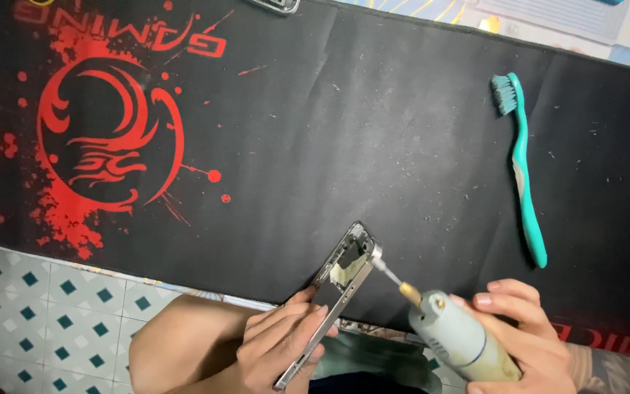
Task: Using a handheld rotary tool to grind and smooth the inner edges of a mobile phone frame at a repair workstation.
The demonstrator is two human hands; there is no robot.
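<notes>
The left hand (282, 346) clamps the bare silver metal phone frame (329, 299) tilted over the black mat's (373, 131) near edge while the right hand (526, 328) grips a grey cylindrical rotary tool (457, 339), its bit touching the frame's top corner, so grinding seems underway and calls for steady, light pressure.

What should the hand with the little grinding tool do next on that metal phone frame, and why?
Probably ease the rotary tool slowly along the frame's edge. Its thin bit already meets the top corner of the phone frame, the right hand grips the tool's body, and the left hand holds the frame tilted above the black mat. A small, light slide seems safest on such a thin frame.
</notes>
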